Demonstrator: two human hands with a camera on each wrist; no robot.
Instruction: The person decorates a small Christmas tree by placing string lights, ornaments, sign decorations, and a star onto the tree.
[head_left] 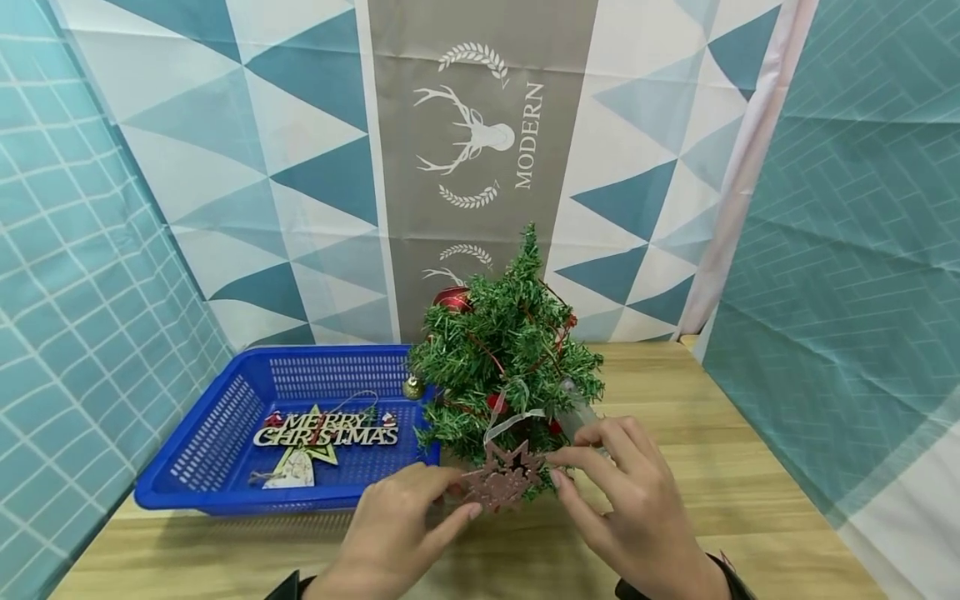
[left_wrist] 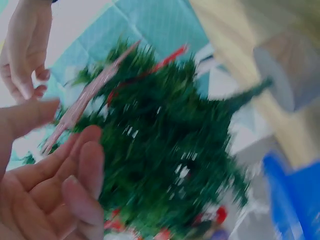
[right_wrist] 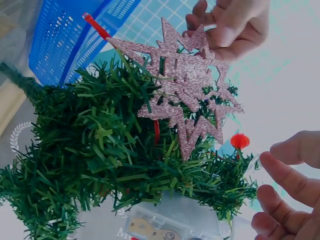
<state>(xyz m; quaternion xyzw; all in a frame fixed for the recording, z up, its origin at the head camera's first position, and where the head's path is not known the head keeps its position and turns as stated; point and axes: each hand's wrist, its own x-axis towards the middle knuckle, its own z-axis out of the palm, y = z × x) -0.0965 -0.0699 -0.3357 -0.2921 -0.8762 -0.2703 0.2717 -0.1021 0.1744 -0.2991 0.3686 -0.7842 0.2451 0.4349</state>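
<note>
A glittery pink snowflake ornament [head_left: 504, 479] hangs at the front of a small artificial Christmas tree [head_left: 487, 358] by a sheer white ribbon [head_left: 513, 423]. My left hand [head_left: 408, 521] is at the ornament's left edge. The left wrist view, blurred, shows its thumb and fingers on either side of the snowflake [left_wrist: 82, 102], with a gap at the thumb. My right hand [head_left: 626, 504] is near the ornament's right points, thumb and index finger slightly apart. In the right wrist view its fingers [right_wrist: 282, 172] are clear of the snowflake [right_wrist: 192, 80], close to the branch tips.
A blue basket [head_left: 172, 475] stands left of the tree, holding a Merry Christmas sign [head_left: 326, 431] and other ornaments. A clear box [right_wrist: 170, 220] is beside the tree. A red bauble [head_left: 452, 299] and gold bauble [head_left: 412, 387] hang on the branches. The wooden table [head_left: 712, 467] extends right.
</note>
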